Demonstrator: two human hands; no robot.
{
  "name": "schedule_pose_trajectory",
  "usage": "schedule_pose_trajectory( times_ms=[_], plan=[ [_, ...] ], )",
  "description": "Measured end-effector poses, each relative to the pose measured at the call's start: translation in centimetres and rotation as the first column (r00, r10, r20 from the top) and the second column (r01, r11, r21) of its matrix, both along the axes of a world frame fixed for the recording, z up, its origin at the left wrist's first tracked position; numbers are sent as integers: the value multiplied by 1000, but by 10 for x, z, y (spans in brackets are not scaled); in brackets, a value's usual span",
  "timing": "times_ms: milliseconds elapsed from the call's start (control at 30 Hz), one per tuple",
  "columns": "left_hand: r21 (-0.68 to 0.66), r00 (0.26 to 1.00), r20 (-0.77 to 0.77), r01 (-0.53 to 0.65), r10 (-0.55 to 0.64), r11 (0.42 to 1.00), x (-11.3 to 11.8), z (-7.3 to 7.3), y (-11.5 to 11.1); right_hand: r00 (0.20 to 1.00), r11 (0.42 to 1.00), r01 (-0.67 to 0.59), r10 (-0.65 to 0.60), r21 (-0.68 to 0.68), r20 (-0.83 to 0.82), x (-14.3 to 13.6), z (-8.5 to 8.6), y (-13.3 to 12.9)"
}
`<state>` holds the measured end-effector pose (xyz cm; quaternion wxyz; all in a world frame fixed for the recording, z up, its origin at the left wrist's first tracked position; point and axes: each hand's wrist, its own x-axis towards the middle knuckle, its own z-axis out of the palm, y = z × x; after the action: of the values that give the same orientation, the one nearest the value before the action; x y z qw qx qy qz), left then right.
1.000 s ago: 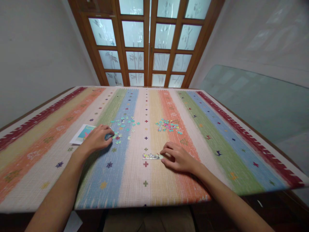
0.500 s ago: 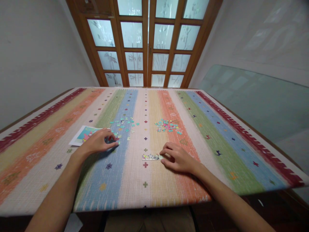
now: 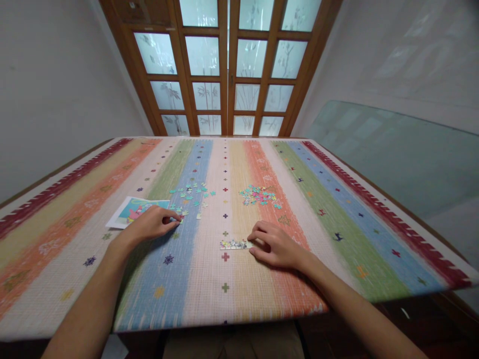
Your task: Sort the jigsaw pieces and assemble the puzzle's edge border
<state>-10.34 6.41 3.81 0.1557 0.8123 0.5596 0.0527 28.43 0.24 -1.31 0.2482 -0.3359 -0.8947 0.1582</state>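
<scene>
My left hand (image 3: 159,223) is closed in a pinch at the near edge of the scattered puzzle pieces (image 3: 192,194); a small piece shows at its fingertips. Under and behind that wrist lies a printed picture card (image 3: 132,211) with a pink figure. My right hand (image 3: 272,243) rests on the cloth, thumb and fingertips closed on the right end of a joined strip of puzzle pieces (image 3: 234,244). Beyond it sits a denser heap of teal and pink pieces (image 3: 260,195).
A striped cloth (image 3: 209,294) covers the table. Wooden doors with frosted panes (image 3: 207,94) stand behind its far edge. A glass panel (image 3: 392,154) leans at the right wall.
My left hand's fingers have drawn closer together and shifted slightly left, showing more of the card. My right hand keeps its place at the strip.
</scene>
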Motion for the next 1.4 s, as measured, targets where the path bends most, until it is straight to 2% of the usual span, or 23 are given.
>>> schedule_pose_trajectory(
  times_ms=[167,367,433,767,1133,1400],
  plan=[
    [5,999,-43,-8,8,1000,-4,3,1,1000,1000,4,-4,10,-4,0,-1,0],
    [173,956,-178,-201,231,964,-21,-3,10,1000,1000,10,-10,12,-5,-1,1,0],
    [188,944,-202,-224,261,956,-24,-5,11,1000,1000,11,-11,8,0,-1,2,-1],
    [169,963,-188,-160,191,973,-13,-14,9,1000,1000,12,-12,-1,0,0,-2,0],
    [143,955,-249,-129,162,981,-8,-7,7,1000,1000,9,-9,3,-14,-1,-1,-1],
    [150,948,-278,-116,154,982,-2,-10,6,1000,1000,10,-10,-2,-6,-1,0,0]
  ],
)
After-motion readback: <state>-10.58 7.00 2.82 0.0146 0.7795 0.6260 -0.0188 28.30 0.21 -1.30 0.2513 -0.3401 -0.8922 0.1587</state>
